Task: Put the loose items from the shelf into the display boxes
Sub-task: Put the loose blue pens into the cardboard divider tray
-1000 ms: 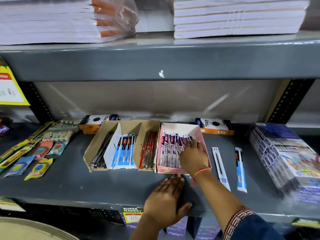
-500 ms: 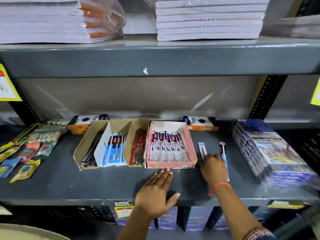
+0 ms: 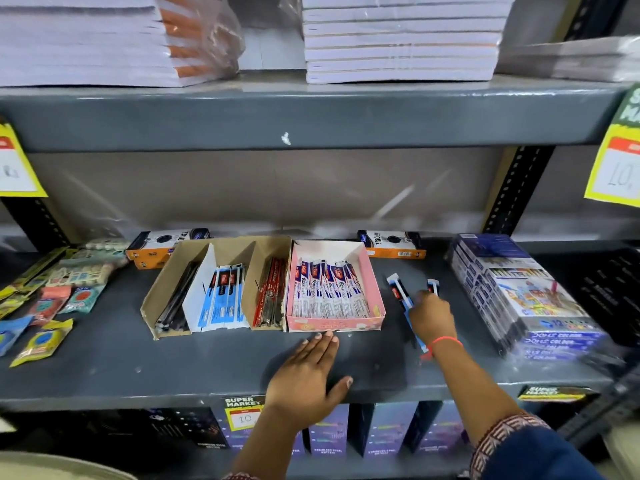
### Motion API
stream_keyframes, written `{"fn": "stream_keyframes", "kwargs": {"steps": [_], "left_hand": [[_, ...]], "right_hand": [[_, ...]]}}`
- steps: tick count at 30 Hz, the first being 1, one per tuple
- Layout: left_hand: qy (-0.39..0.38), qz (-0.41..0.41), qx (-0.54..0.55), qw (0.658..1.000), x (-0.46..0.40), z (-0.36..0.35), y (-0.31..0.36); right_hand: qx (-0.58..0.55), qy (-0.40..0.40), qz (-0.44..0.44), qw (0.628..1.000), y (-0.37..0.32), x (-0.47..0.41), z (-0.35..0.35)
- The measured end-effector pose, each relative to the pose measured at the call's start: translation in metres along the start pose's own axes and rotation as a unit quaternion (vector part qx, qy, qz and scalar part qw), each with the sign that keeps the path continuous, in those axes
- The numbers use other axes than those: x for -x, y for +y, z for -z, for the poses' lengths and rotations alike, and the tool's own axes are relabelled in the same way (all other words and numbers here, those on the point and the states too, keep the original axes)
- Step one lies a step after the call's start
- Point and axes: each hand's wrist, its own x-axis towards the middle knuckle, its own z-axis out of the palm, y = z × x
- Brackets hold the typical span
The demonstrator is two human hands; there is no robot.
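Loose pen packets [image 3: 401, 293] lie on the shelf [image 3: 173, 362] right of the pink display box [image 3: 375, 299]. Right hand [image 3: 431, 315] covers their near ends, gripping them. Left hand [image 3: 306, 377] rests flat, fingers together, fingertips at the box's near wall.

1. One head-worn wide-angle view only, so no second view shares the scene.
2. It faces forward and slightly down at the grey shelf [image 3: 145, 362], close in.
3. Both forearms enter from the near edge; the upper shelf [image 3: 311, 116] fills the far top.
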Motion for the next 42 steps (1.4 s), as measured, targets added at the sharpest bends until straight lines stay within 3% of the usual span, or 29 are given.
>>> {"fn": "stream_keyframes", "kwargs": {"steps": [4, 7, 9, 13, 25, 32, 37, 42], "left_hand": [[0.013, -0.008, -0.008, 1.000, -0.001, -0.002, -0.001], [0.025, -0.011, -0.023, 0.999, -0.002, -0.004, -0.002], [0.022, -0.010, -0.023, 0.999, -0.002, -0.004, 0.000], [0.043, -0.006, -0.033, 0.999, -0.002, -0.004, 0.001], [0.020, 0.016, 0.004, 1.000, -0.001, 0.000, 0.002], [0.038, 0.124, 0.002, 0.992, 0.046, 0.009, -0.051], [0.059, 0.198, 0.004, 0.978, 0.084, 0.021, -0.101], [0.082, 0.219, 0.025, 0.972, 0.097, 0.026, -0.134]], "right_hand": [[-0.232, 0.002, -0.042, 0.972, 0.004, 0.000, 0.014], [-0.475, -0.100, -0.067, 0.872, -0.003, 0.021, 0.019], [-0.518, -0.167, -0.051, 0.838, -0.007, 0.035, 0.019], [-0.541, -0.218, -0.008, 0.812, -0.014, 0.051, 0.013], [-0.518, -0.261, 0.040, 0.814, -0.039, 0.065, 0.005], [-0.485, -0.295, 0.070, 0.820, -0.093, 0.083, -0.024], [-0.447, -0.266, 0.097, 0.849, -0.146, 0.094, -0.062], [-0.332, -0.226, 0.118, 0.908, -0.193, 0.096, -0.105]]}}
